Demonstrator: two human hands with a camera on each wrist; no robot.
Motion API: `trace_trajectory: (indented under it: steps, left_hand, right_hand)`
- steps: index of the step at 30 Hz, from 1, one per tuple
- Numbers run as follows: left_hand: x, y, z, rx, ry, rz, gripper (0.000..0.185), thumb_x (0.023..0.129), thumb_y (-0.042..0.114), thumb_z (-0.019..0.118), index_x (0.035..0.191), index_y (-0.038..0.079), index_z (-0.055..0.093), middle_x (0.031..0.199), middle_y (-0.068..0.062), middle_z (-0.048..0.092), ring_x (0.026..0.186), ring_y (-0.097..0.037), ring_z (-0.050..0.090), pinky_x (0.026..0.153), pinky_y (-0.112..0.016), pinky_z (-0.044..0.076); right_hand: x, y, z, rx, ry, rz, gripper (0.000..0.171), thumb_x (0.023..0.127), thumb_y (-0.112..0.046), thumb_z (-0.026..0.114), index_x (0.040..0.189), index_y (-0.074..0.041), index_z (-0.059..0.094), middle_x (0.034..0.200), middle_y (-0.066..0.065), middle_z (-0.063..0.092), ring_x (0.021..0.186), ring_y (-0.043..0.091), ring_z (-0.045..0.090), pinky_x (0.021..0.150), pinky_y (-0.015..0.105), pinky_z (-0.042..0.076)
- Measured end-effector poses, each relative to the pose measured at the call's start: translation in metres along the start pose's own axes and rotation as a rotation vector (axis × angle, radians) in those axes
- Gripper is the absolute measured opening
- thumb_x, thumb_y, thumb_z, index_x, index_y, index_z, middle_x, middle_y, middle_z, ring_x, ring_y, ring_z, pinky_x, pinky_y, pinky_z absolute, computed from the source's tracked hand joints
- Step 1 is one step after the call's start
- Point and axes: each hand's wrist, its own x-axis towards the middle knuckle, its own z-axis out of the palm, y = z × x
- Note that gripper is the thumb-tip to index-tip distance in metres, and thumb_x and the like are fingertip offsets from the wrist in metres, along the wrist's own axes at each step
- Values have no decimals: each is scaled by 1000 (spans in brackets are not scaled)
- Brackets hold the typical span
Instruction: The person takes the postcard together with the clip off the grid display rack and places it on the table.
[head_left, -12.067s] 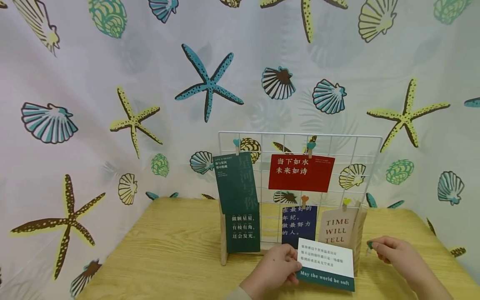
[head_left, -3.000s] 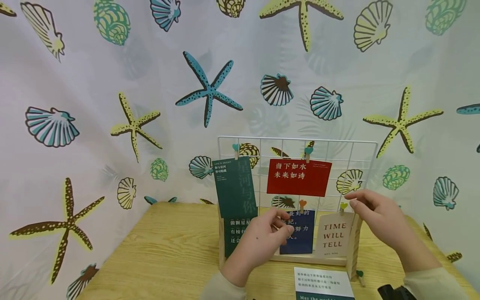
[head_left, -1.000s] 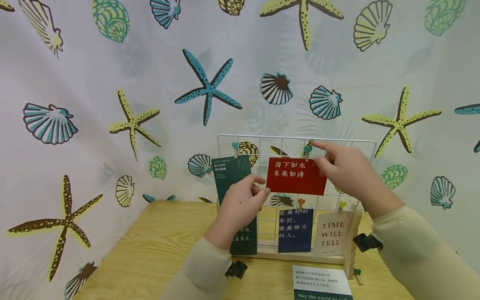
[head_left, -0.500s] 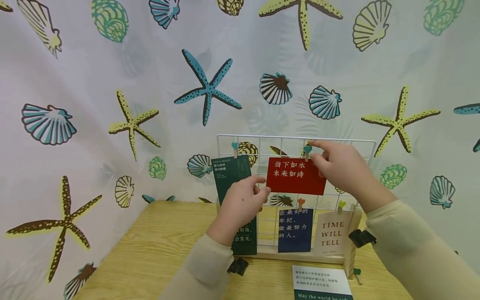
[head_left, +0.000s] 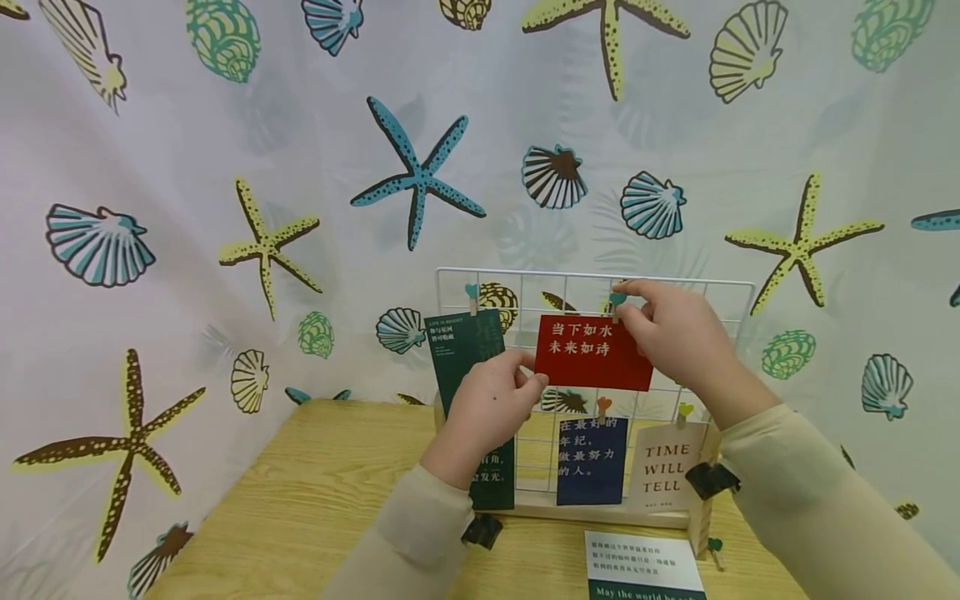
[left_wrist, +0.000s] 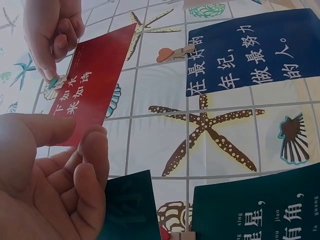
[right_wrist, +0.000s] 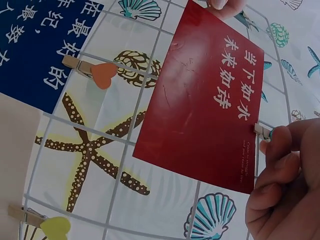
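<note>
A red card (head_left: 581, 367) with white lettering hangs high on the white wire grid (head_left: 521, 292). My right hand (head_left: 682, 337) pinches the small wooden clothespin (right_wrist: 262, 131) with a teal heart at the card's top edge. At the card's left edge, my left hand (head_left: 491, 408) holds the corner between thumb and fingers, as the left wrist view shows. Behind that hand hang two dark green cards, the upper green card (head_left: 452, 358) tilted and partly hidden. Below the red card are a blue card (head_left: 592, 475) with an orange-heart clothespin (head_left: 603, 408) and a cream card (head_left: 662, 492).
A white and green card (head_left: 641, 558) lies on the wooden table (head_left: 300, 483) before the grid. Beside the grid's right wooden foot (head_left: 699, 525) lies a green-heart clothespin (head_left: 716, 550). A shell-patterned curtain (head_left: 300, 125) stands behind.
The white and green card and green-heart clothespin, earlier in my hands, now lie on the table. Both hands have risen to the red card; the right has closed in on its clothespin.
</note>
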Motion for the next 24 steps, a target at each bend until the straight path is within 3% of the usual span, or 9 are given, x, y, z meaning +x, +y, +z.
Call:
trace_trajectory:
  steps: [7, 24]
  left_hand:
    - [2, 0, 1, 36, 23, 1, 25, 102, 35, 61, 119, 18, 67, 78, 4, 62, 65, -19, 57, 54, -33, 48]
    - [1, 1, 2, 85, 48, 36, 21, 103, 34, 61, 115, 19, 70, 88, 7, 66, 73, -17, 57, 60, -32, 48]
  right_hand:
    - [-1, -2, 2, 5, 35, 11, 37, 106, -32, 49, 138, -17, 62, 62, 5, 55, 54, 22, 52, 50, 35, 43]
    - [-1, -2, 5, -81, 104, -25, 33, 107, -28, 50, 132, -15, 67, 54, 1, 45, 48, 20, 41, 47, 34, 34]
